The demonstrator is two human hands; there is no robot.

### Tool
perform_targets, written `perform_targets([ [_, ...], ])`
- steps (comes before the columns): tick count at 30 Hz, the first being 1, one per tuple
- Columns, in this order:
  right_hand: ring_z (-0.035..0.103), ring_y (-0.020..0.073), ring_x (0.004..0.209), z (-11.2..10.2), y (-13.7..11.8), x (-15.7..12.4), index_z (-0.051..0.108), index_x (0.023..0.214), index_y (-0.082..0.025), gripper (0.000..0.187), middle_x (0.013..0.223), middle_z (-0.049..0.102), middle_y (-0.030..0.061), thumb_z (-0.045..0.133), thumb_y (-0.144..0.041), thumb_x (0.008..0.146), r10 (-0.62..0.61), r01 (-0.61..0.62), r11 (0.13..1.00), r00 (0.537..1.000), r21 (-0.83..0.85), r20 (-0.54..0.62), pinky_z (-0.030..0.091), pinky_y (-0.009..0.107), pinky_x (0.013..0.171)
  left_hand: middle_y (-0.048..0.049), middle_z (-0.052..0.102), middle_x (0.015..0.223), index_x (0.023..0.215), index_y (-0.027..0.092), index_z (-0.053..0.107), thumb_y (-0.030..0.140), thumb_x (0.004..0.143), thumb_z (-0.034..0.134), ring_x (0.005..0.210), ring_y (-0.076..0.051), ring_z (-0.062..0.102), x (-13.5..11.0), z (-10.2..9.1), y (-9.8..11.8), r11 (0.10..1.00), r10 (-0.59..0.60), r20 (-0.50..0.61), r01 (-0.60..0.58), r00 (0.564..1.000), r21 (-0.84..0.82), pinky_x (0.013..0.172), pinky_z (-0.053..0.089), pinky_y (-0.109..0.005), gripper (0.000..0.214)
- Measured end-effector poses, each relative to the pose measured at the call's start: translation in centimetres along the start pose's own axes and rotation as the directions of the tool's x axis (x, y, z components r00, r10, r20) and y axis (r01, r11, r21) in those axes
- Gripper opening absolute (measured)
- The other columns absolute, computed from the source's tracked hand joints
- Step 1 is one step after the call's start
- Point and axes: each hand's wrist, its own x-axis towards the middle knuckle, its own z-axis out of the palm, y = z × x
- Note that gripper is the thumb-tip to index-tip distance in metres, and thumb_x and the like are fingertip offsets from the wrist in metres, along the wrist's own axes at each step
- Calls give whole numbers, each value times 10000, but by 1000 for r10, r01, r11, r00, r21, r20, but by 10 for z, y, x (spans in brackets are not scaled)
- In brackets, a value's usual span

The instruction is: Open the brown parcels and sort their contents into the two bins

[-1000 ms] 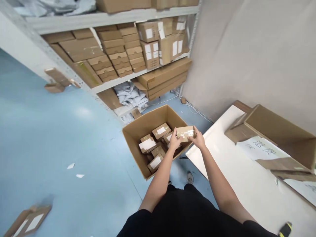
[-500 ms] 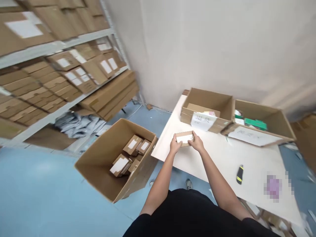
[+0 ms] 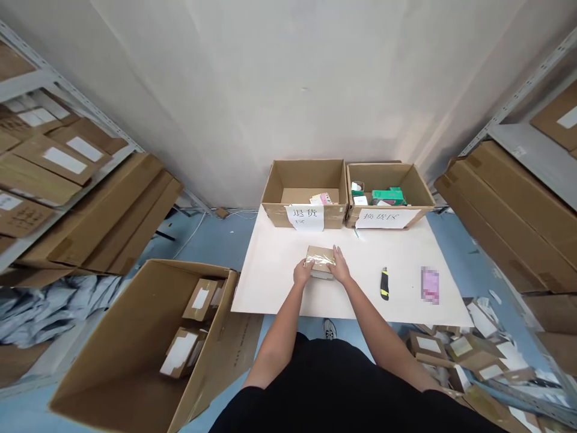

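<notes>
Over the white table (image 3: 270, 282), a small taped box (image 3: 321, 255) is held between the left hand (image 3: 302, 272) and the right hand (image 3: 340, 268), both gripping its ends; the glossy tape (image 3: 319, 260) could slip if either loosens, and a careless rightward sweep could knock the utility knife (image 3: 384, 284)

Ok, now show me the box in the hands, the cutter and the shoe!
Held box (image 3: 320, 257): head view, on its shiny taped face.
Cutter (image 3: 384, 284): head view, on the middle of its body.
Shoe (image 3: 329, 329): head view, on its top.
</notes>
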Motion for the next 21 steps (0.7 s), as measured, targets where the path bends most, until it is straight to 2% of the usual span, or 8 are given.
perform_targets([
  [2,428,277,1495,0,-5,13,256,1688,-226,893,1624,417,138,626,-281,878,-23,22,999,1000,27,15,414,392,1180,-120,792,1204,1241,233,730,632,967,560,1163,-295,717,7,-6,2,994,-91,13,90,996,63,972,530,-369,513],
  [4,534,285,1391,-4,-8,25,304,1672,-217,939,1528,504,135,696,-289,822,24,-25,1000,999,16,43,458,384,1136,-124,799,1166,1212,226,735,643,963,554,1123,-298,735,15,-10,4,989,-130,31,127,991,79,948,538,-372,518],
  [7,657,252,1173,-13,-11,33,435,1611,-207,887,1338,607,100,737,-288,781,111,-110,994,991,-11,80,508,342,1047,-132,808,1099,1166,201,743,616,963,569,1074,-296,753,27,-15,11,991,-117,49,113,992,76,934,546,-371,493],
  [9,684,223,1068,-17,-11,27,507,1563,-209,773,1260,632,81,701,-301,820,128,-129,992,990,12,60,524,325,1006,-135,795,1167,1214,203,725,557,975,574,1144,-294,729,33,-19,17,994,-86,47,83,995,67,984,533,-377,453],
  [13,695,227,1028,-8,-13,5,501,1562,-218,731,1211,655,78,652,-354,860,169,-165,984,984,69,-60,558,348,952,-94,691,1423,1380,245,644,434,951,625,1346,-264,617,39,-25,25,989,145,0,-145,989,-23,1143,462,-391,469],
  [16,694,251,1113,9,-18,-7,432,1601,-235,803,1203,694,70,659,-318,835,198,-192,979,977,73,-85,561,375,971,-98,535,1599,1455,243,596,331,919,648,1485,-254,489,36,-20,16,928,365,-12,-365,931,-79,1243,382,-414,546],
  [18,694,255,1157,21,-21,-10,416,1606,-235,823,1245,713,73,658,-257,819,218,-215,974,975,64,-36,554,386,999,-104,458,1656,1453,237,602,279,903,652,1537,-262,419,32,-14,2,893,449,87,-445,889,-65,1284,330,-444,554],
  [21,728,254,1115,37,-23,-14,363,1633,-232,842,1260,735,84,641,-215,838,304,-308,950,950,59,69,565,400,996,-103,397,1695,1424,232,629,237,865,694,1587,-323,321,25,-5,-26,866,466,348,-500,814,11,1298,286,-524,563],
])
